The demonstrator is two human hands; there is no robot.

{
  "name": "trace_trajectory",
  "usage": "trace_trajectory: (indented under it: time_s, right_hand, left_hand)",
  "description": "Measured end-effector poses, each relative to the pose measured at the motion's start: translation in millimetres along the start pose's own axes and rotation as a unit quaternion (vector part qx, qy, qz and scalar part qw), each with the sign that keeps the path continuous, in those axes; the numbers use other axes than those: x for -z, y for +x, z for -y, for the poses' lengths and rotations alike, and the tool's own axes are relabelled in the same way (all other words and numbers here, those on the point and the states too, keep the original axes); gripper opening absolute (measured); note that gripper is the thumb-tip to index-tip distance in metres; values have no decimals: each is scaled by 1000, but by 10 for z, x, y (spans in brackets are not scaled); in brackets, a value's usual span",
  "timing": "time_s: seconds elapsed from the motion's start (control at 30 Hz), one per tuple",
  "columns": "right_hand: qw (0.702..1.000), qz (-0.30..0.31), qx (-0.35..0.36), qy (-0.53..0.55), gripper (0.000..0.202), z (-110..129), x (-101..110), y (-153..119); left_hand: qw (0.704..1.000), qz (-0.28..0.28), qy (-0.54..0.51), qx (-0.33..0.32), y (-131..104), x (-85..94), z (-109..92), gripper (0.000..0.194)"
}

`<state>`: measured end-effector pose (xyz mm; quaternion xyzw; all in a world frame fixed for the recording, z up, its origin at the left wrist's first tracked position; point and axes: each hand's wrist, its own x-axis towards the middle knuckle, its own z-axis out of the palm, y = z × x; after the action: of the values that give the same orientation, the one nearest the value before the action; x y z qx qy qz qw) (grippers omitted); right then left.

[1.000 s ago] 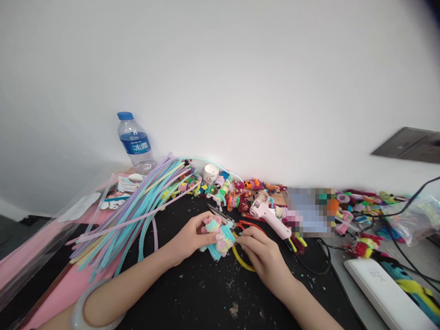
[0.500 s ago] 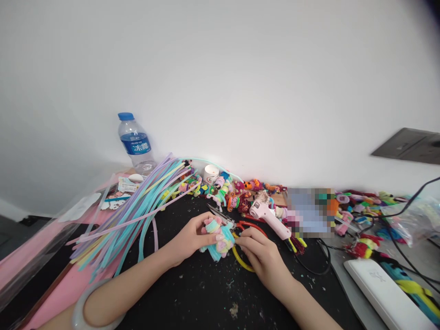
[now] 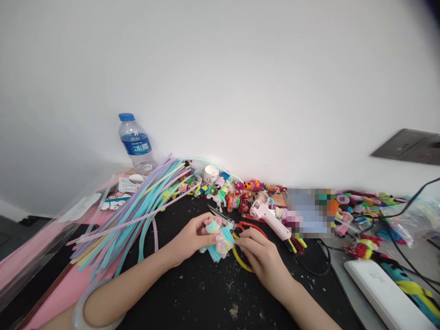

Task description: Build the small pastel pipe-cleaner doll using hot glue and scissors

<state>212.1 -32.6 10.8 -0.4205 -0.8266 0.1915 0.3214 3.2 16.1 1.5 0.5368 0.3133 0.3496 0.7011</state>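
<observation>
My left hand [image 3: 194, 238] is closed around a small pastel pipe-cleaner craft [image 3: 222, 238] in pink, yellow and turquoise, its thumb pressed across the front. At the craft's right edge, my right hand [image 3: 257, 250] is pinched, fingertips right beside it; what lies between them is too small to tell. Behind both hands, a pair of scissors [image 3: 252, 227] with red and yellow handles rests on the black mat [image 3: 192, 288], blades pointing up and left. Part of the yellow handle is hidden by my right hand.
A bundle of pastel pipe cleaners [image 3: 137, 215] lies at left, near a water bottle [image 3: 137, 146]. Along the wall are colourful pipe-cleaner figures [image 3: 225, 188], a paper cup [image 3: 211, 175] and a pink glue gun [image 3: 270, 217]. Black cables [image 3: 318, 272] and a white case [image 3: 388, 293] are at right.
Almost nothing differs. Both hands keep their places around the pipe-cleaner craft, which looks very slightly turned.
</observation>
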Motion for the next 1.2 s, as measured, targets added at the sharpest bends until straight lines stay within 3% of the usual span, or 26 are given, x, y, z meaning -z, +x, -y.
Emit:
trace_trajectory:
  time_s: [0.47, 0.7, 0.9, 1.2]
  right_hand:
    - [998, -49, -33, -29, 27, -61, -34, -54]
    - [998, -32, -10, -47, 32, -59, -11, -48]
    - [1000, 1, -8, -6, 36, -14, 3, -21]
    - [999, 5, -22, 27, 36, -13, 8, -22]
  left_hand:
    - [1000, -18, 23, -13, 5, -3, -58, 31]
    - [999, -17, 32, -24, 6, 3, -59, 29]
    - [1000, -9, 22, -18, 9, -5, -66, 29]
    - [999, -8, 41, -26, 3, 16, -61, 32]
